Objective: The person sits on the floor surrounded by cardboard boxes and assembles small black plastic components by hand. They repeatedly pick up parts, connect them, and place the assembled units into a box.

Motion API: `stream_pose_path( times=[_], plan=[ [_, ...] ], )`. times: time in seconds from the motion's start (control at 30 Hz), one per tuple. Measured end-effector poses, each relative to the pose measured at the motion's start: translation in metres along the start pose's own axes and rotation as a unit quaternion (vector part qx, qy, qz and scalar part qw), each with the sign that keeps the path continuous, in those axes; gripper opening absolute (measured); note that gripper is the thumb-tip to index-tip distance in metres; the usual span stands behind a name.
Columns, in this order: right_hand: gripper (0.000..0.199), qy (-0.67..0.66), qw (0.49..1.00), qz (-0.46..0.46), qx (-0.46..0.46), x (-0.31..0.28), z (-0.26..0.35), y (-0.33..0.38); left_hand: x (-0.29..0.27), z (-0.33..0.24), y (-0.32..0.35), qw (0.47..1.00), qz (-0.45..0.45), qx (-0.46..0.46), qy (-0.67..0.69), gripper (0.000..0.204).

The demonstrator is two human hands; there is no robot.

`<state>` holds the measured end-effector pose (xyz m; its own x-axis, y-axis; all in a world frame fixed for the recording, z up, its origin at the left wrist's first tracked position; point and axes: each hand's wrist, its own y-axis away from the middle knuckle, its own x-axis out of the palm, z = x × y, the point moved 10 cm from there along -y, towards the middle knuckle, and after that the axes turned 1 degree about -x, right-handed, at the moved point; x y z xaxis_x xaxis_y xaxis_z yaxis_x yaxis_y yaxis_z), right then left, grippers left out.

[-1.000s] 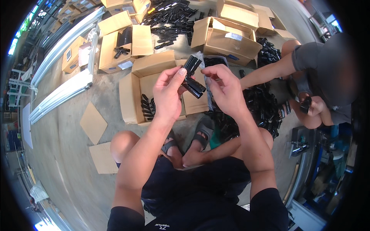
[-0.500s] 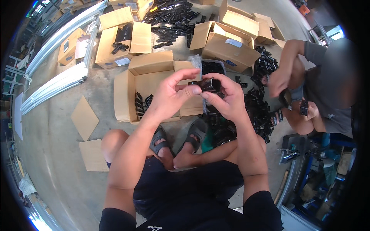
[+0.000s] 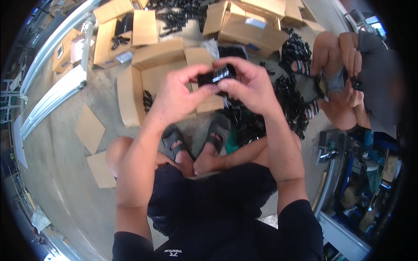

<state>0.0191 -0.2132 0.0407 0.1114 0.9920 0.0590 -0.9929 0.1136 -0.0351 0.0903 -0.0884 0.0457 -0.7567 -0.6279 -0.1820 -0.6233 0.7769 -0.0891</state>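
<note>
A short, glossy black tube-shaped part [image 3: 220, 76] is held up between my two hands, above an open cardboard box. My left hand [image 3: 180, 89] grips one end, with the thumb underneath and the fingers on top. Around the other end, the fingers and thumb of my right hand [image 3: 251, 85] are closed. Inside the open cardboard box [image 3: 127, 98], several black parts [image 3: 148, 101] lie against the near left side. A big heap of loose black parts [image 3: 285, 106] spreads over the floor beyond my right forearm.
At the right a co-worker [image 3: 379, 82] sits with a small black part [image 3: 357, 85] in the hands. More open cartons [image 3: 254, 37] and another pile of black parts [image 3: 178, 19] are at the back. White metal profiles [image 3: 54, 98] and flat cardboard pieces [image 3: 90, 128] lie left.
My hands have tilted and turned the black part, its right end now higher. The whole view has shifted, the surroundings moving up and left. The co-worker's hands have come together.
</note>
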Motion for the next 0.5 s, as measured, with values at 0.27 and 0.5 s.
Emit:
stream_pose_path(
  times=[0.27, 0.5],
  plan=[
    [0.034, 0.072, 0.949, -0.290, 0.096, -0.151, -0.121, -0.030, -0.013, 0.002, -0.008, 0.992, -0.119, -0.010, -0.032, 0.035],
    [0.020, 0.465, 0.822, -0.241, 0.221, -0.180, -0.241, -0.052, -0.045, 0.005, -0.008, 0.975, -0.193, -0.013, -0.111, 0.036]
  ],
)
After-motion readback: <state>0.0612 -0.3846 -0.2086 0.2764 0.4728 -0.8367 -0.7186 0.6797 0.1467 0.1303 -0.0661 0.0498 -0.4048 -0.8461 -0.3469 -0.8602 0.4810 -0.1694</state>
